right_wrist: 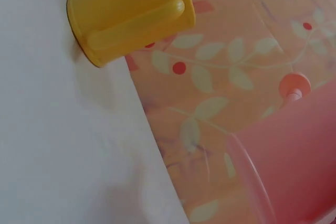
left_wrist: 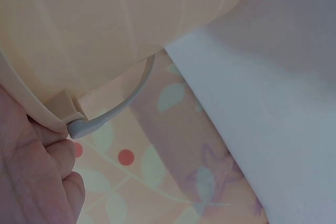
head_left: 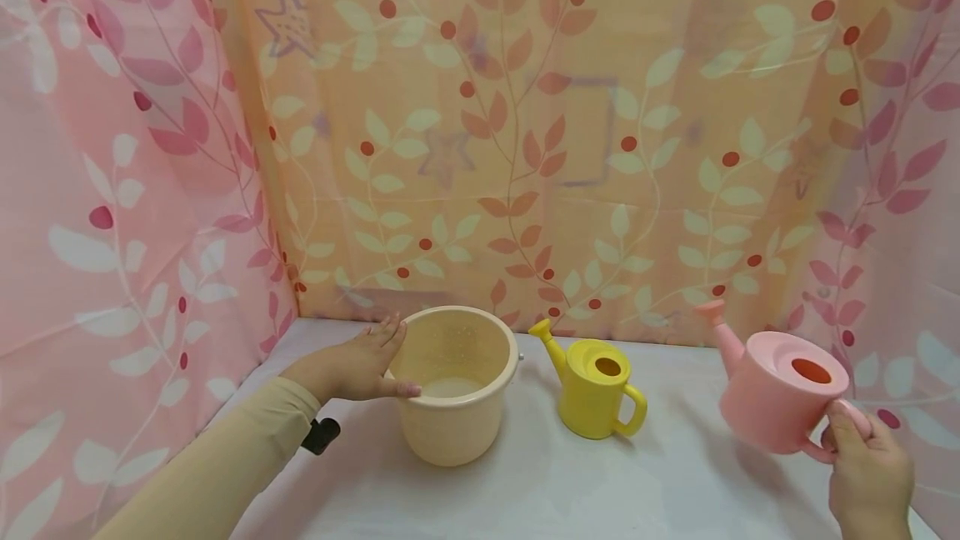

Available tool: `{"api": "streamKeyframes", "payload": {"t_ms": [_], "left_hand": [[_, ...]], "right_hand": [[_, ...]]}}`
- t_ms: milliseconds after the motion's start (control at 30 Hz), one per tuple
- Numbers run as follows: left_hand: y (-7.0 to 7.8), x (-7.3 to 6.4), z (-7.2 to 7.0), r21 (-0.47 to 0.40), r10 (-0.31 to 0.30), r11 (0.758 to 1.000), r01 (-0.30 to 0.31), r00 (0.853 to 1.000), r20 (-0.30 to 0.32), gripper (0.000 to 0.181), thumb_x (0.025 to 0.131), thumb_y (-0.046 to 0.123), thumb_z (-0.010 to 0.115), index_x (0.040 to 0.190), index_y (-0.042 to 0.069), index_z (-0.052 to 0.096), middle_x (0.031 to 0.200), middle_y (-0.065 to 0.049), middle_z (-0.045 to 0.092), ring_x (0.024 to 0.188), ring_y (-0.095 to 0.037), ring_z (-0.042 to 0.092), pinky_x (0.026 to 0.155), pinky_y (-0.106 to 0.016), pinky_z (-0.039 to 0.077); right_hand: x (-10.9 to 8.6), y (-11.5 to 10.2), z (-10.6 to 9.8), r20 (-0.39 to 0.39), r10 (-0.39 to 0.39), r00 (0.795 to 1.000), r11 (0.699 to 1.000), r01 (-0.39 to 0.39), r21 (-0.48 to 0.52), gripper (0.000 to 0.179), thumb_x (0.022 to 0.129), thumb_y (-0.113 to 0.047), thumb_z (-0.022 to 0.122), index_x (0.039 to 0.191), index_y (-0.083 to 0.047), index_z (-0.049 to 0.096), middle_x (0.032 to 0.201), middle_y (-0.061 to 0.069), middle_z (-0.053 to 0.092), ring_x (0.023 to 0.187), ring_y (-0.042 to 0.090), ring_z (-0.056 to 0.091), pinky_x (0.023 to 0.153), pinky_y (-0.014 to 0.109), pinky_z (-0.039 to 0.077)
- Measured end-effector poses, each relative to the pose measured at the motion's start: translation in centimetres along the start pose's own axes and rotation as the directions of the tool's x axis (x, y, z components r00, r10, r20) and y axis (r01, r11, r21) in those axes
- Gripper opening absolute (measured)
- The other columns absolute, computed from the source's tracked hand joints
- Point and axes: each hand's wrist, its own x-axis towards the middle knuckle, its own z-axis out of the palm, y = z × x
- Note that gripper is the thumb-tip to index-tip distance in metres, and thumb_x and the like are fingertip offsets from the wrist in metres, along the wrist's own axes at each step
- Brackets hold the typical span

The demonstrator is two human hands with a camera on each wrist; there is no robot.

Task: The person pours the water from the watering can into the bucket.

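Note:
My left hand (head_left: 360, 365) rests against the left side of a cream bucket (head_left: 453, 432), its thumb at the near rim and its fairly straight fingers spread along the far side. The left wrist view shows those fingertips beside the rim, near a grey handle (left_wrist: 118, 111). With my right hand (head_left: 870, 465) I grip the handle of a pink watering can (head_left: 780, 390), held tilted at the right, spout pointing left and up. Between bucket and pink can, a yellow watering can (head_left: 592, 398) stands upright on the white table, its handle facing right.
A white table (head_left: 622, 490) carries the bucket and yellow can. Leaf-patterned cloth hangs close behind it as an orange back wall (head_left: 510, 123), with pink cloth (head_left: 142, 190) along the left side and more along the right.

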Motion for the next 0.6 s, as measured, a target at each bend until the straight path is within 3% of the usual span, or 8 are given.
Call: {"api": "streamKeyframes", "payload": {"t_ms": [133, 167, 267, 433, 600], "left_hand": [[0.0, 0.0, 0.0, -0.006, -0.002, 1.0, 0.002, 1.0, -0.002, 0.108, 0.077, 0.072, 0.046, 0.143, -0.007, 0.014, 0.15, -0.023, 0.005, 0.139, -0.033, 0.004, 0.11, -0.05, 0.011], [0.0, 0.0, 0.0, -0.005, -0.001, 1.0, 0.001, 1.0, -0.002, 0.108, 0.077, 0.072, 0.045, 0.143, -0.007, 0.014, 0.15, -0.023, 0.005, 0.139, -0.033, 0.004, 0.11, -0.05, 0.011], [-0.1, 0.0, 0.0, -0.005, 0.001, 1.0, -0.001, 1.0, -0.004, 0.108, 0.077, 0.073, 0.045, 0.143, -0.007, 0.014, 0.15, -0.023, 0.005, 0.139, -0.033, 0.004, 0.11, -0.05, 0.011], [-0.1, 0.0, 0.0, 0.003, 0.002, 1.0, -0.002, 1.0, -0.007, 0.11, 0.076, 0.075, 0.043, 0.143, -0.007, 0.015, 0.15, -0.023, 0.005, 0.139, -0.032, 0.004, 0.11, -0.049, 0.011], [-0.1, -0.1, 0.0, 0.002, 0.003, 1.0, -0.003, 1.0, -0.01, 0.11, 0.076, 0.075, 0.043, 0.143, -0.007, 0.015, 0.15, -0.023, 0.006, 0.139, -0.032, 0.004, 0.11, -0.049, 0.012]], "right_hand": [[0.7, 0.2, -0.2, 0.011, -0.017, 1.0, 0.996, 0.016, 0.085, 0.022, 0.084, -0.022, 0.065, 0.068, -0.008, 0.058, 0.056, -0.002, 0.047, 0.056, 0.007, 0.043, 0.045, 0.01, 0.045], [1.2, 0.7, -0.3, 0.033, -0.053, 0.998, 0.992, 0.049, 0.12, 0.02, 0.084, -0.019, 0.065, 0.068, -0.008, 0.059, 0.055, -0.003, 0.048, 0.054, 0.006, 0.044, 0.044, 0.011, 0.045], [1.0, -0.1, -0.1, 0.032, -0.023, 0.999, 0.99, 0.019, 0.143, 0.018, 0.084, -0.016, 0.065, 0.068, -0.009, 0.061, 0.055, -0.001, 0.048, 0.054, 0.007, 0.044, 0.043, 0.012, 0.045], [-0.3, -2.4, 0.8, 0.021, 0.013, 1.0, 0.995, -0.015, 0.097, 0.019, 0.084, -0.02, 0.064, 0.068, -0.009, 0.061, 0.058, 0.0, 0.048, 0.059, 0.009, 0.043, 0.045, 0.011, 0.045], [-0.7, -3.5, 1.3, 0.09, -0.011, 0.996, 0.993, 0.0, 0.116, 0.017, 0.083, -0.02, 0.065, 0.073, -0.008, 0.061, 0.06, 0.001, 0.049, 0.06, 0.01, 0.044, 0.046, 0.014, 0.047]]}}
